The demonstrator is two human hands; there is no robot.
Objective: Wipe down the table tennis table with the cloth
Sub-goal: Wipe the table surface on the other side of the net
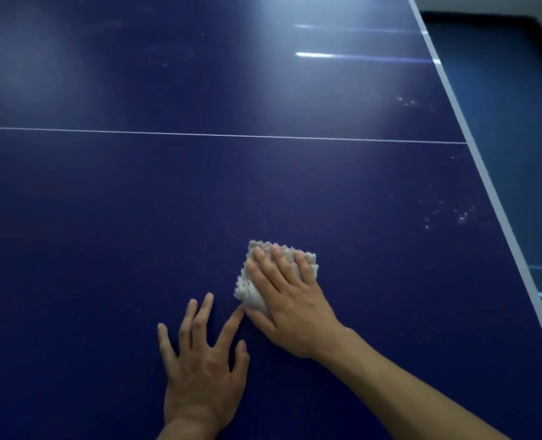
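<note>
Head view: a wiping stroke is judged to be in hand. A folded white cloth (246, 289) is pressed onto the blue counter (104, 201), lower centre of the frame, under the right hand (295, 309), its fingers (282, 265) straight and slightly apart. The left hand (203, 376) is laid flat just beside it, fingers spread, nothing held. White specks (460, 215) are seen at right near the edge, so the cloth is probably best swept there next.

Dark blue table (104, 201), white cloth (247, 292) on it
</note>
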